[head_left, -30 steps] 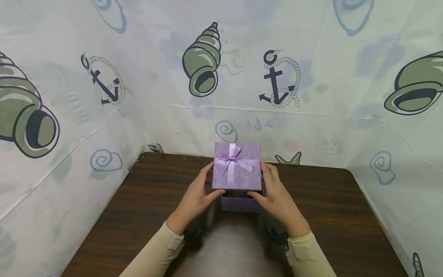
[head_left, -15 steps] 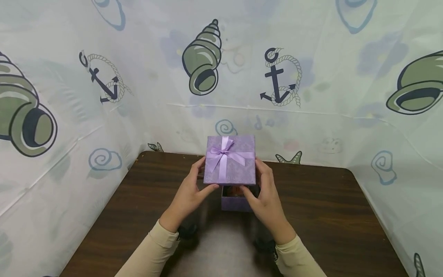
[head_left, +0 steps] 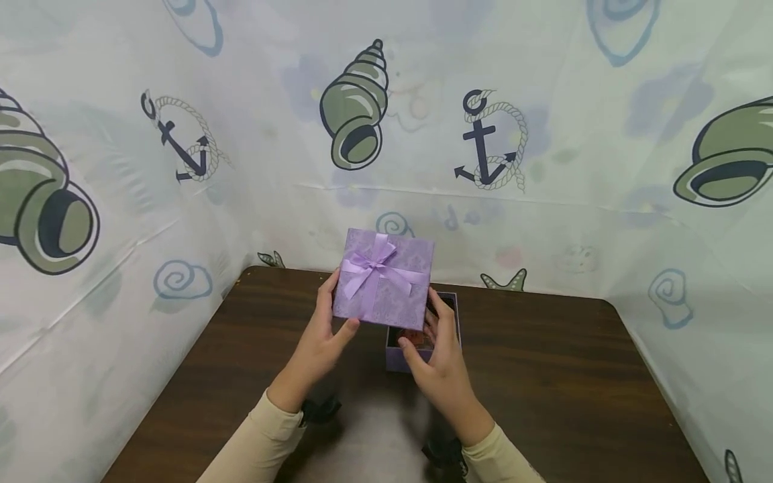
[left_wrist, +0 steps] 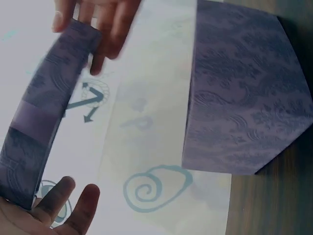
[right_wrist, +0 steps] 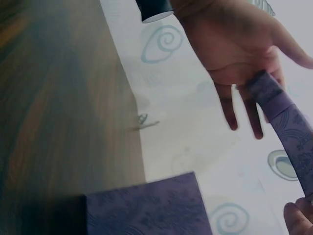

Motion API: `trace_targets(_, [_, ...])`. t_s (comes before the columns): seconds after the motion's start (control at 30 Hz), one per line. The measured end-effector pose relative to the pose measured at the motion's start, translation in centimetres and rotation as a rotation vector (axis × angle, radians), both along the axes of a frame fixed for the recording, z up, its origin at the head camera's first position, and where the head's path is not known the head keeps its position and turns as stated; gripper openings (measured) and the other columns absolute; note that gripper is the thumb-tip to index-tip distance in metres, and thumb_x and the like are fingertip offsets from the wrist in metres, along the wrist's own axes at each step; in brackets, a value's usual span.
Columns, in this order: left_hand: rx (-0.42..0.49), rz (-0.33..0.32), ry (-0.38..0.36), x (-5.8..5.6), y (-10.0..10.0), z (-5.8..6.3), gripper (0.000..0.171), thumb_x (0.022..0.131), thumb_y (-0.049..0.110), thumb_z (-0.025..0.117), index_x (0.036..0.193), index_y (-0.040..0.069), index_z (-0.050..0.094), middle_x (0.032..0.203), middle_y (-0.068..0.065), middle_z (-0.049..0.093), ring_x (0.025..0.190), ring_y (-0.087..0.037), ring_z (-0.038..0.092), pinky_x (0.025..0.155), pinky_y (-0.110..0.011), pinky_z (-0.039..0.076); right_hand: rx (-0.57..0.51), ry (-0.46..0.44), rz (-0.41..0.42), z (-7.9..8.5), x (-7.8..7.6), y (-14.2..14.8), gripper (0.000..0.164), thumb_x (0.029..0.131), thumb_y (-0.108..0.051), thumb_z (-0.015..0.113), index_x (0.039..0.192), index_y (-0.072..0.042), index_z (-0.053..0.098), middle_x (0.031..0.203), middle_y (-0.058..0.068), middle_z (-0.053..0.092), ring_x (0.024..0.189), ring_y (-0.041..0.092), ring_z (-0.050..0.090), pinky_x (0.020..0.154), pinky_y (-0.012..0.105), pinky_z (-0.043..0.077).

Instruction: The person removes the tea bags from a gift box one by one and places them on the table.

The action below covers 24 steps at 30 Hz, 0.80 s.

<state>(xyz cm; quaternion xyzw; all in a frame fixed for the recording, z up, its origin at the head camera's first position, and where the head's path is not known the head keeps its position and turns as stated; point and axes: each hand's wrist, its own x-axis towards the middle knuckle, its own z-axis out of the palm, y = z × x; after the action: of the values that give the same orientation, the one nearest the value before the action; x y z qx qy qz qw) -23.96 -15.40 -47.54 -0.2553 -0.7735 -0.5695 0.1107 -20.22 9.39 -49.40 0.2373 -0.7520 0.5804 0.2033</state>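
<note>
A purple box lid [head_left: 383, 278] with a lilac ribbon bow is tilted in the air, overlapping the box base in the head view. My left hand [head_left: 314, 349] grips its left side, thumb at the lower edge and fingers along the side. My right hand [head_left: 443, 365] is by the lid's right edge, thumb apart from it and fingers fairly straight. Behind that hand, the box base [head_left: 397, 362] stands uncovered on the table, a reddish item [head_left: 417, 339] partly visible inside. In the left wrist view the lid's side [left_wrist: 36, 122] spans between both hands.
The dark wood-grain table [head_left: 543, 376] ends at a pale cloth backdrop [head_left: 423, 147] printed with shells and anchors. Black wrist devices [head_left: 443, 451] are worn below both hands. A pale sheen lies on the table between the forearms.
Both hands have moved left with the lid, which is now tilted and off to the left of the base. More of the box's inside shows, and the right thumb has come away from the lid.
</note>
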Motion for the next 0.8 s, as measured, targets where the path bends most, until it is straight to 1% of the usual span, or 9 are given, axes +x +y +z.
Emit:
trace_targets(0.1, [0.078, -0.051, -0.018, 0.4, -0.8, 0.0, 0.086, 0.11, 0.047, 0.062, 0.176, 0.032, 0.009, 0.183, 0.001, 0.014, 0.165, -0.028, 0.024, 0.127, -0.017, 0.028, -0.066, -0.037, 0.062, -0.3, 0.0, -0.7, 0.089, 0.104, -0.005, 0.073, 0.173, -0.016, 0.018, 0.172, 0.013, 0.038, 0.146, 0.031, 0.058, 0.1, 0.024, 0.059])
trace_targets(0.17, [0.121, -0.082, -0.019, 0.5, -1.4, -0.2, 0.082, 0.112, 0.048, 0.058, 0.177, 0.03, 0.01, 0.183, 0.001, 0.013, 0.164, -0.027, 0.023, 0.125, -0.013, 0.028, -0.088, -0.037, 0.094, -0.5, -0.1, -1.1, 0.087, 0.104, -0.003, 0.072, 0.172, -0.014, 0.019, 0.17, 0.013, 0.039, 0.147, 0.032, 0.057, 0.102, 0.025, 0.058])
trace_targets(0.27, [0.183, -0.121, -0.022, 0.6, -2.3, -0.6, 0.078, 0.115, 0.046, 0.051, 0.177, 0.026, 0.009, 0.183, -0.001, 0.013, 0.164, -0.024, 0.022, 0.126, -0.015, 0.028, -0.091, -0.02, 0.131, -0.7, -0.2, -1.7, 0.087, 0.103, -0.001, 0.071, 0.172, -0.013, 0.02, 0.172, 0.012, 0.034, 0.152, 0.032, 0.052, 0.109, 0.023, 0.054])
trace_targets(0.37, [0.216, -0.135, -0.01, 0.6, -3.3, -1.2, 0.076, 0.116, 0.046, 0.045, 0.178, 0.022, 0.007, 0.184, -0.002, 0.012, 0.166, -0.02, 0.019, 0.127, -0.016, 0.024, -0.078, -0.007, 0.168, -0.9, -0.4, -2.4, 0.09, 0.103, 0.001, 0.071, 0.174, -0.014, 0.018, 0.174, 0.009, 0.027, 0.16, 0.032, 0.041, 0.122, 0.024, 0.045])
trace_targets(0.43, [0.245, -0.152, 0.005, 0.6, -3.9, -1.6, 0.078, 0.117, 0.048, 0.043, 0.178, 0.019, 0.005, 0.184, -0.003, 0.008, 0.167, -0.019, 0.015, 0.128, -0.017, 0.023, -0.06, -0.001, 0.188, -1.1, -0.4, -2.9, 0.092, 0.102, 0.0, 0.072, 0.175, -0.014, 0.017, 0.177, 0.008, 0.023, 0.164, 0.031, 0.035, 0.128, 0.026, 0.038])
trace_targets(0.5, [0.296, -0.202, 0.008, 0.7, -4.5, -2.0, 0.08, 0.117, 0.049, 0.041, 0.178, 0.017, 0.0, 0.185, -0.004, 0.003, 0.169, -0.018, 0.011, 0.129, -0.017, 0.021, -0.036, -0.007, 0.205, -1.2, -0.5, -3.4, 0.095, 0.102, -0.001, 0.073, 0.176, -0.015, 0.013, 0.18, 0.006, 0.018, 0.168, 0.029, 0.027, 0.131, 0.029, 0.03])
trace_targets(0.63, [0.382, -0.274, 0.009, 1.1, -5.7, -2.4, 0.081, 0.117, 0.048, 0.039, 0.177, 0.015, -0.005, 0.185, -0.006, -0.006, 0.17, -0.015, 0.007, 0.13, -0.017, 0.022, 0.017, -0.058, 0.234, -1.5, -0.2, -4.5, 0.098, 0.105, -0.011, 0.072, 0.177, -0.019, 0.006, 0.185, 0.001, 0.006, 0.171, 0.024, 0.016, 0.133, 0.027, 0.025])
trace_targets(0.67, [0.393, -0.28, 0.01, 1.2, -6.1, -2.5, 0.08, 0.118, 0.046, 0.038, 0.177, 0.014, -0.006, 0.185, -0.006, -0.008, 0.17, -0.015, 0.006, 0.131, -0.017, 0.022, 0.026, -0.075, 0.244, -1.6, -0.1, -4.8, 0.098, 0.106, -0.014, 0.071, 0.177, -0.02, 0.005, 0.186, 0.001, 0.003, 0.172, 0.023, 0.013, 0.133, 0.026, 0.024])
trace_targets(0.8, [0.398, -0.255, 0.001, 1.7, -7.1, -3.0, 0.076, 0.118, 0.044, 0.034, 0.177, 0.014, -0.005, 0.185, -0.006, -0.009, 0.17, -0.015, 0.003, 0.13, -0.015, 0.023, 0.016, -0.126, 0.29, -1.9, 0.1, -6.0, 0.099, 0.108, -0.019, 0.069, 0.177, -0.021, -0.001, 0.186, -0.001, -0.004, 0.173, 0.022, 0.005, 0.134, 0.028, 0.022])
